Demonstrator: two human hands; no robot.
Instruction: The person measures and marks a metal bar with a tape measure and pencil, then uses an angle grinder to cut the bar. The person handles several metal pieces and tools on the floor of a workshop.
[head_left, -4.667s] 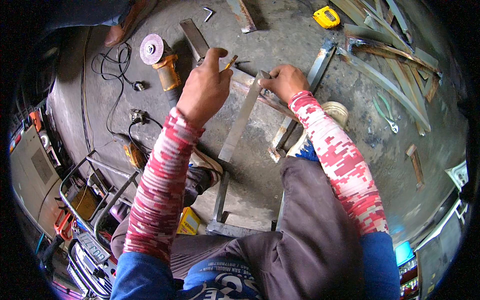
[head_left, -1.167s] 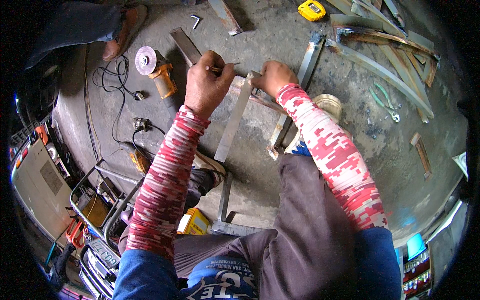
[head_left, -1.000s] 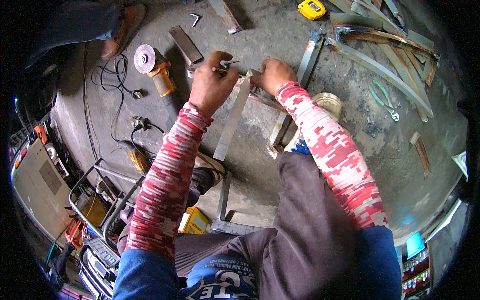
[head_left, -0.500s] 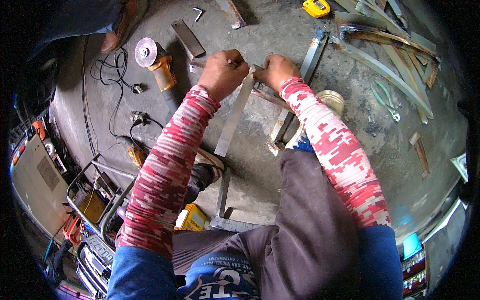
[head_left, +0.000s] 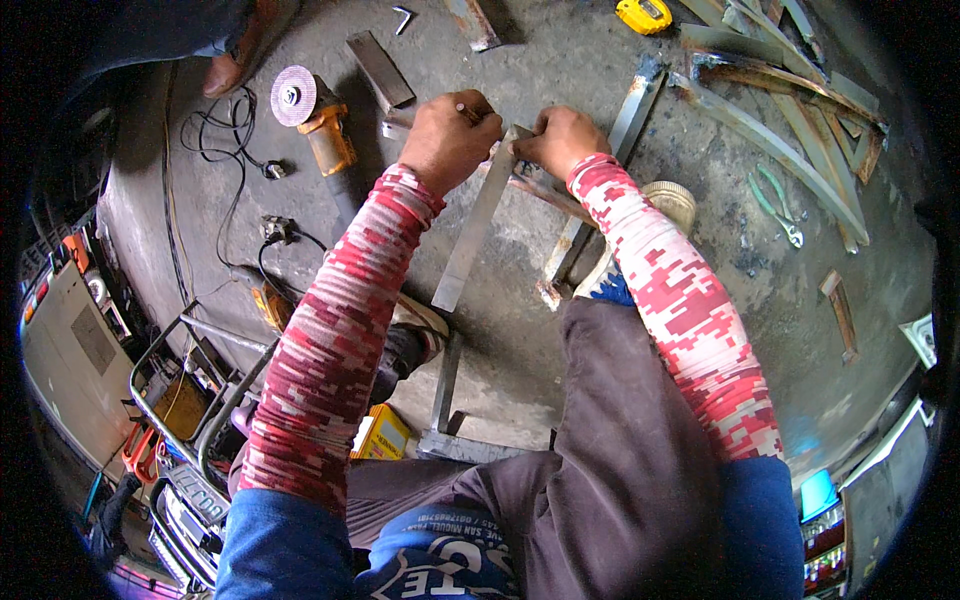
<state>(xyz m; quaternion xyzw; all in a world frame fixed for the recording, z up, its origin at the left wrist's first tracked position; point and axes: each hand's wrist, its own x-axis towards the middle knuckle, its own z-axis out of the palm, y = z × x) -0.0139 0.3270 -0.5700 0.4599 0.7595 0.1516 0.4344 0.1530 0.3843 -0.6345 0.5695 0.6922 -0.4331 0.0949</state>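
A flat grey metal bar point(head_left: 468, 245) slants from between my hands down toward my left shoe. My left hand point(head_left: 447, 140) is closed around a thin pencil-like stick point(head_left: 461, 107); only its round end shows above the fingers. My right hand point(head_left: 562, 142) pinches the far end of the bar, where a small metal piece point(head_left: 517, 133) sits against it. The fingers partly hide that piece. Beneath the bar, a rusty metal strip point(head_left: 550, 197) runs toward a longer steel bar point(head_left: 632, 115) on the floor.
An angle grinder point(head_left: 318, 125) lies left of my hands, with black cables point(head_left: 240, 150) beyond it. Metal offcuts point(head_left: 780, 110), green-handled pliers point(head_left: 778, 205) and a yellow tape measure point(head_left: 643, 14) lie to the right. Another person's foot point(head_left: 228, 72) stands at the far left.
The view has shifted slightly. Both hands keep their hold, and the flat bar stays at nearly the same slant between them.
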